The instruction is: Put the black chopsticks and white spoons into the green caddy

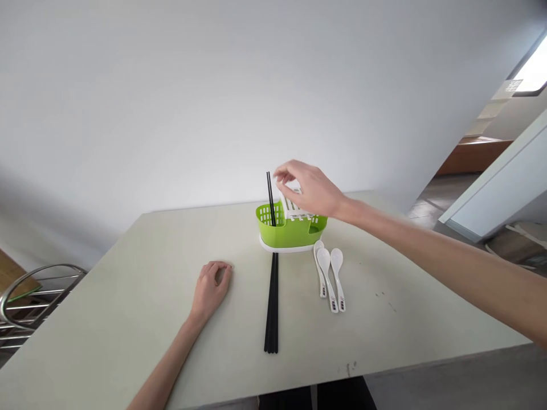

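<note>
Over the green basket point(294, 232), the right hand point(311, 185) is hovering half-curled, seemingly empty, beside black chopsticks point(270, 196) standing inside, presumably propped by its wall, while the left hand point(210, 287), loosely curled and empty, is resting on the table point(149, 273), perhaps for steadiness.

The head view looks forward, down over the table point(239, 319).

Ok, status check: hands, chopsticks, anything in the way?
Left hand resting on table; right hand over green basket. Two black chopsticks standing in it, loose chopsticks lying in front. Right hand partly hiding white rack.
</note>
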Demonstrator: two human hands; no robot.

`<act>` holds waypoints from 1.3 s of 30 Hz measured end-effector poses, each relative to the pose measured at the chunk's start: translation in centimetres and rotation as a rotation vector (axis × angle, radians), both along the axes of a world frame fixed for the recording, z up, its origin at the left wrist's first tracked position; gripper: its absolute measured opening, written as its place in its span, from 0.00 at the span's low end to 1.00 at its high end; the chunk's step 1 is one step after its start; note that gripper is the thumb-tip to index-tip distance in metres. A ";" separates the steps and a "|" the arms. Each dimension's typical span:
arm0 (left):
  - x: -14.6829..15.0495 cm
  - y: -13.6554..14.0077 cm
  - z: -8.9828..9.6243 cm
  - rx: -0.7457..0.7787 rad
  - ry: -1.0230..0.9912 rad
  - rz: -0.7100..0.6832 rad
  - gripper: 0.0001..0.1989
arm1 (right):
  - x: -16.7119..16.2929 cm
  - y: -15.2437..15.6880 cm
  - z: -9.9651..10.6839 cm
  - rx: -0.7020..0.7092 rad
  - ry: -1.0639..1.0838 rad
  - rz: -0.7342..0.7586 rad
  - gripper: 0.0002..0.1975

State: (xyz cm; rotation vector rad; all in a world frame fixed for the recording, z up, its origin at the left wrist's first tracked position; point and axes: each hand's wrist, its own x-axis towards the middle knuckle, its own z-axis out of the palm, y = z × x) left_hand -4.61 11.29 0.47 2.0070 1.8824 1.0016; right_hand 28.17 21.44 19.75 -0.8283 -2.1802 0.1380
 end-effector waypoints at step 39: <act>7.5 -0.4 8.4 -0.643 0.950 0.002 0.11 | 18.6 -14.7 -25.2 -0.713 0.471 -0.566 0.18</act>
